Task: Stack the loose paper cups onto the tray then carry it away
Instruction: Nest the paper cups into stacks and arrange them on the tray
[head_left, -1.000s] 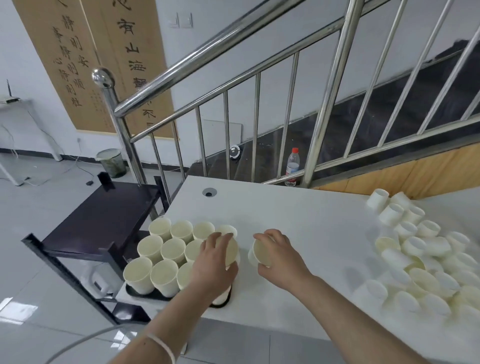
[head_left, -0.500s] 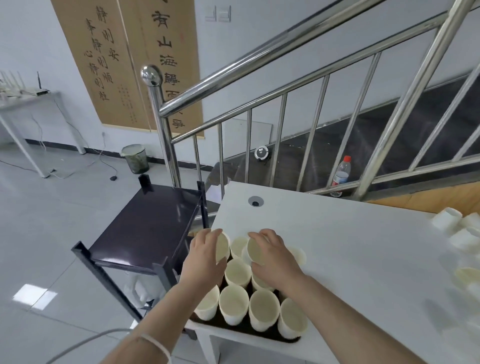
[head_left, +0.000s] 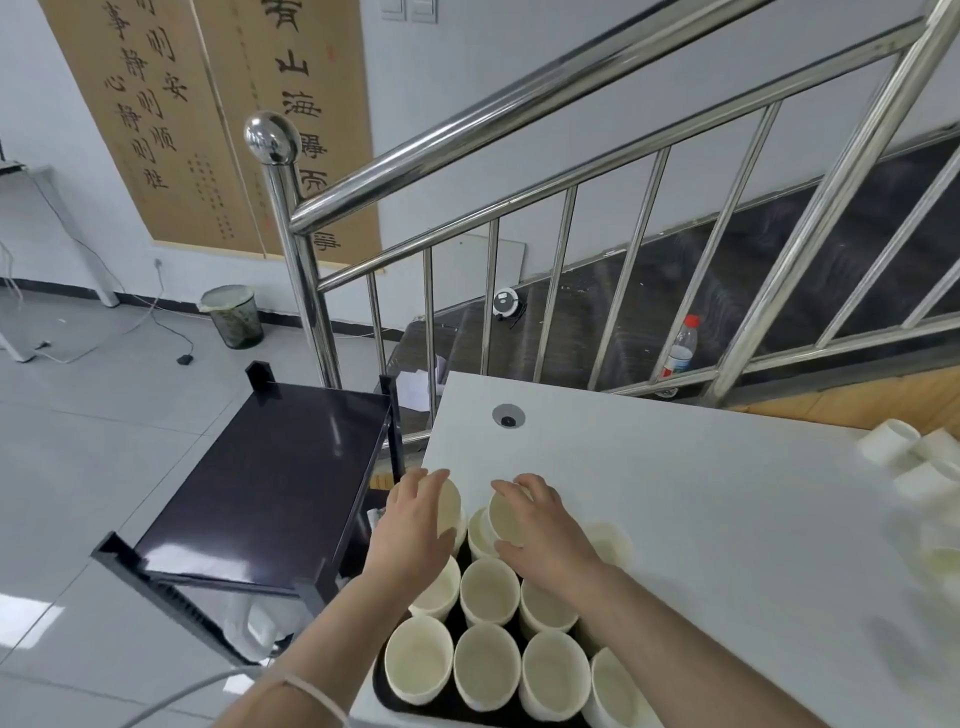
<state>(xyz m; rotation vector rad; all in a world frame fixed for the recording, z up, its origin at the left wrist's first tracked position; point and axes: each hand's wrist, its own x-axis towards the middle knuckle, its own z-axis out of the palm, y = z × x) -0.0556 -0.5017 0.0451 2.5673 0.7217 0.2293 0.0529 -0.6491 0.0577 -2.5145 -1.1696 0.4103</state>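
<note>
A dark tray (head_left: 382, 691) sits at the near left corner of the white table (head_left: 701, 509), filled with several upright cream paper cups (head_left: 488, 590). My left hand (head_left: 415, 530) grips a paper cup (head_left: 450, 506) above the tray's far left corner. My right hand (head_left: 540, 540) grips another paper cup (head_left: 506, 517), tilted with its mouth toward the left, over the tray's far row. More loose cups (head_left: 906, 452) lie in a pile at the table's right edge, partly out of frame.
A black cart (head_left: 270, 483) stands just left of the table. Behind the table runs a steel stair railing (head_left: 291, 249), with a water bottle (head_left: 679, 347) on the stairs. A bin (head_left: 231, 316) and cables lie on the tiled floor.
The view swung left, so the tray now sits low in the centre and the loose pile slid to the right edge. Both hands carried their cups from the tray's right side to over its far row.
</note>
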